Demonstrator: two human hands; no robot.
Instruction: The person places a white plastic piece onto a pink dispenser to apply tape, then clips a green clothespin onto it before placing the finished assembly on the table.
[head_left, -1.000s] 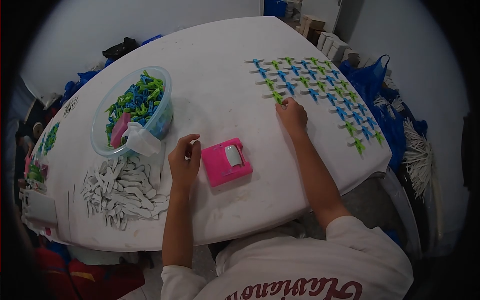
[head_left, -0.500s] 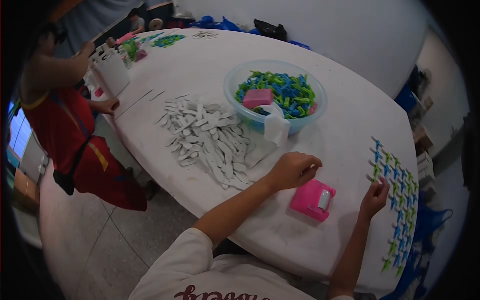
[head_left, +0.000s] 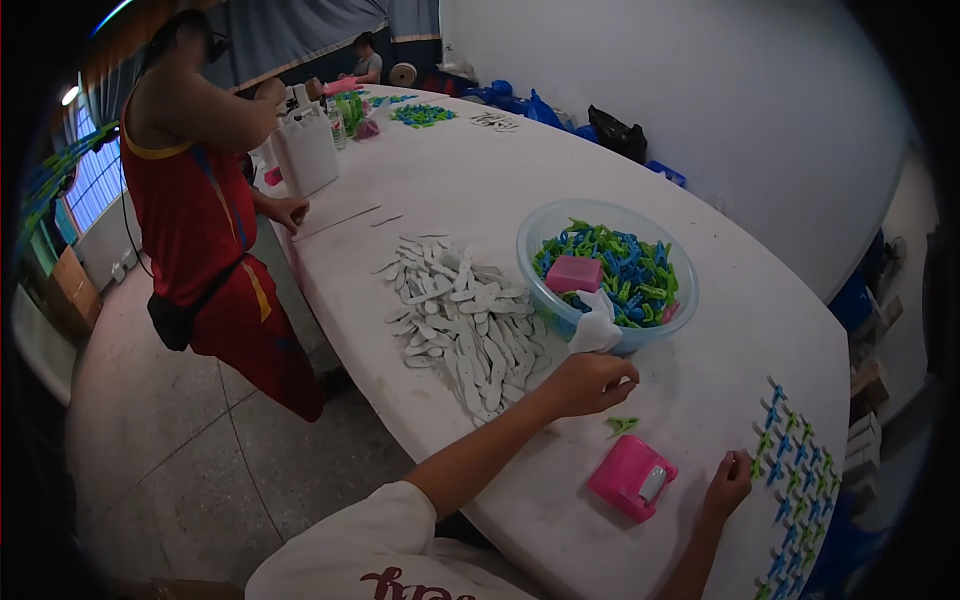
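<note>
Fingers curled, my left hand is near the round, translucent blue plastic bowl (whether it pinches anything, I cannot tell). One bright green plastic clip shows between that hand and the pink, boxy plastic holder. Likewise curled, contents indeterminable, my right hand is beside rows of green and blue clips.

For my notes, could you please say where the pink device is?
In the head view, the pink device lies right of centre on the table, below a green clip, left of the right hand.
</note>
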